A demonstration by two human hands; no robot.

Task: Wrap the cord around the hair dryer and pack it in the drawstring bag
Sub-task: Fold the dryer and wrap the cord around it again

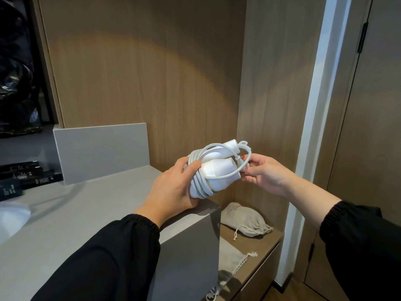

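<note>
A white folded hair dryer (219,170) is held in the air over the corner of a grey counter. Its white cord (200,183) is wound in several turns around the body, with one loose loop arching over the front. My left hand (173,187) grips the wrapped end from the left, thumb over the coils. My right hand (262,170) pinches the loose end of the cord at the dryer's right side. A beige drawstring bag (245,220) lies on a low wooden shelf below.
The grey counter (86,213) fills the lower left, with a raised grey back panel (102,153). A second beige cloth bag (230,259) lies nearer on the wooden shelf. Wood panels stand behind and at the right. Dark packets (21,177) sit at the far left.
</note>
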